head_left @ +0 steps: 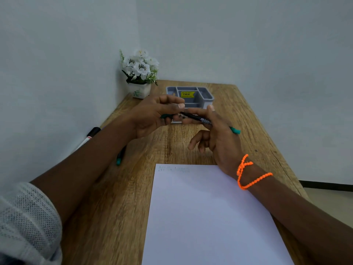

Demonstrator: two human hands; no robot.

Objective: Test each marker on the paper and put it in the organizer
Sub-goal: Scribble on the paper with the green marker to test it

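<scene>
Above the wooden table I hold a black marker [202, 119] with a teal end in my right hand [215, 138]; its teal end sticks out past the hand on the right. My left hand [152, 115] pinches the marker's teal cap [165, 116] at the marker's left tip. Whether cap and marker are joined is hidden by my fingers. The grey organizer [209, 96], with a yellow price sticker, stands just behind my hands. The white paper [206, 217] lies near me, with faint scribbles at its top left corner.
A second teal-ended marker [120, 158] lies on the table under my left forearm. A black-capped white marker [89, 136] rests at the table's left edge. A pot of white flowers [140, 73] stands in the back left corner.
</scene>
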